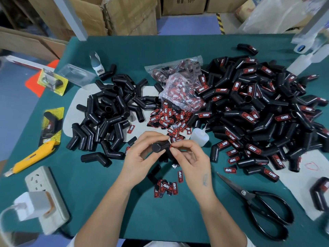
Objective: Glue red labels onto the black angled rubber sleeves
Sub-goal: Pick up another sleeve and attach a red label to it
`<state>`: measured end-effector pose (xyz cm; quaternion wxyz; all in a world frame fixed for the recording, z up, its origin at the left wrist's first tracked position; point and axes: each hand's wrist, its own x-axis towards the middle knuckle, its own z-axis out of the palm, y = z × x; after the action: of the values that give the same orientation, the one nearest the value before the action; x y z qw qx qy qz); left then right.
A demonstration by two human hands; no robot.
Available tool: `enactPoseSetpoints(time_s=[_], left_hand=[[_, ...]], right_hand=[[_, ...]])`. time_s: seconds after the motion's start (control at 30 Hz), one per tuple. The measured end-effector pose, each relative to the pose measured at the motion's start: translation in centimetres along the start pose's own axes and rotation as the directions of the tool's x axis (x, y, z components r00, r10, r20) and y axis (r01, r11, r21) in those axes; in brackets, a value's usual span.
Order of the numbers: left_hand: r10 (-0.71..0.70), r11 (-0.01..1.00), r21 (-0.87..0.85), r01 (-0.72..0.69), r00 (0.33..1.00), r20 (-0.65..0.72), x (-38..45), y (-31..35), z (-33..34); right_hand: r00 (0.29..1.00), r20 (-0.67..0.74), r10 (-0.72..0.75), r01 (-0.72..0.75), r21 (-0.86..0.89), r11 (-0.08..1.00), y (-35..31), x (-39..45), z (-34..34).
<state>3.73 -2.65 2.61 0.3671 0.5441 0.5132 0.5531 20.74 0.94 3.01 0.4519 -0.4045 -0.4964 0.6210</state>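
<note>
Near the front edge of the green surface, the left hand point(142, 150) held a black angled rubber sleeve point(160, 147) in its grip while the right hand point(187, 154) pinched a red label point(172, 146) against it. A large labelled heap point(258, 107) towards the right edge outweighed the bare pile point(106, 113) left.

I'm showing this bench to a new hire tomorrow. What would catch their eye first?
The big heap of labelled sleeves fills the right of the table, with a smaller pile of bare sleeves on the left. At centre, the left hand grips a black sleeve while the right hand pinches a red label against it.
</note>
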Motion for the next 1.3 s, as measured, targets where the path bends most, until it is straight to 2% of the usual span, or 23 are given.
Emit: enactPoseSetpoints(time_s=[0.17,0.57,1.3], left_hand=[[0.04,0.998,0.043,-0.041,0.999,0.006,-0.08,-0.44,-0.02],[0.094,0.99,0.104,-0.095,0.995,0.018,0.02,-0.6,-0.06],[0.083,0.99,0.11,-0.084,0.996,0.011,-0.04,-0.68,0.22]], right_hand=[[0.999,-0.009,-0.05,0.05,-0.005,0.999,-0.06,0.12,0.01],[1.0,0.013,0.007,-0.007,0.002,1.0,-0.34,0.07,0.01],[1.0,0.008,0.003,-0.003,-0.029,1.0,0.12,0.11,-0.05]])
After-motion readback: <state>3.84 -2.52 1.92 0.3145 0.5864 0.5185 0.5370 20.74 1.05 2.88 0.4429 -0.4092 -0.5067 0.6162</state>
